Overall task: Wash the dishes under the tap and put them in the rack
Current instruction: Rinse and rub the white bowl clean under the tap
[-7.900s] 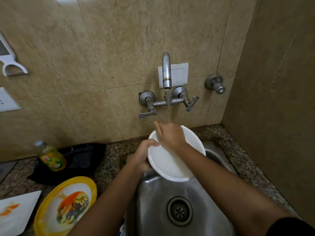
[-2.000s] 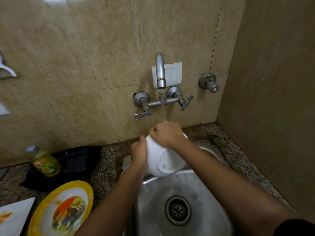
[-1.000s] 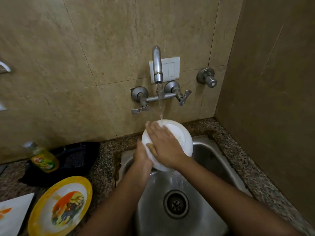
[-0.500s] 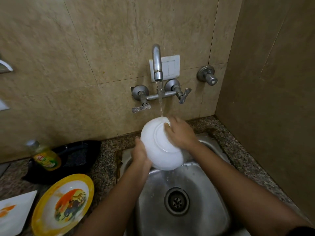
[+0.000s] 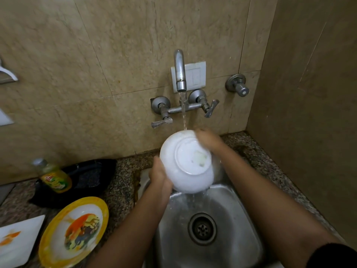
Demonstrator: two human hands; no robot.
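Beige stone tiles cover the wall behind a steel sink (image 5: 237, 215) set into a speckled granite surface (image 5: 121, 182). A metal tap (image 5: 180, 74) juts from the wall in front of a white switch plate (image 5: 196, 75), with two lever handles below it and a round valve (image 5: 238, 87) off to the right. Water (image 5: 184, 117) runs from the spout in a thin stream and lands on the upper edge of a white bowl (image 5: 181, 171).

The bowl is held over the back of the sink, tilted so that its underside and foot ring face the camera. A pale patch shows on its base. Water drips off its lower edge into the basin, above the round drain (image 5: 202, 228).

The left hand (image 5: 159, 175) grips the bowl at its lower left side, the back of the hand showing and the fingers hidden behind the bowl. The right hand (image 5: 207, 139) lies against the bowl's upper right edge. It is blurred, so I cannot tell whether its fingers are curled or flat.

On the surface to the left lies a yellow plate (image 5: 75, 231) with an orange printed picture. A white plate (image 5: 17, 242) smeared with orange sits at the frame's edge beside it. Behind them are a black tray (image 5: 92, 176) and a bottle (image 5: 55, 177) of yellow liquid, which is tilted against the tray.
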